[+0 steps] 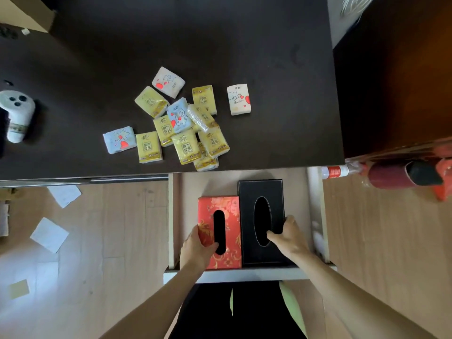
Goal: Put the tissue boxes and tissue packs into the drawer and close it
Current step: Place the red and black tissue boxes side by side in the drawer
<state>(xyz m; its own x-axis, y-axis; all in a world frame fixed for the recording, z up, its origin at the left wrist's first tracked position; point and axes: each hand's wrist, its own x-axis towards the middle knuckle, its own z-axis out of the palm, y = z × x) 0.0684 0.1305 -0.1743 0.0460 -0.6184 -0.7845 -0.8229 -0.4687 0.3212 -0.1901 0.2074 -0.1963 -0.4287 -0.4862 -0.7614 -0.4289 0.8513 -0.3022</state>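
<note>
Tissue boxes side by side, touching, inside open drawer (315,204) below near edge of dark surface (220,45): red box (230,216) on left, black box (261,189) on right, reaching farther back. Left hand (197,250) fingers clamped on red box near-left edge, thumb at slot. Right hand (289,237) fingers clamped on black box right side, thumb at oval opening. Tissue packs (181,123) heaped mid-surface, one white pack (239,99) apart to right. White roll (17,113) at far left. Paper sheets (49,234) on floor, left.
</note>
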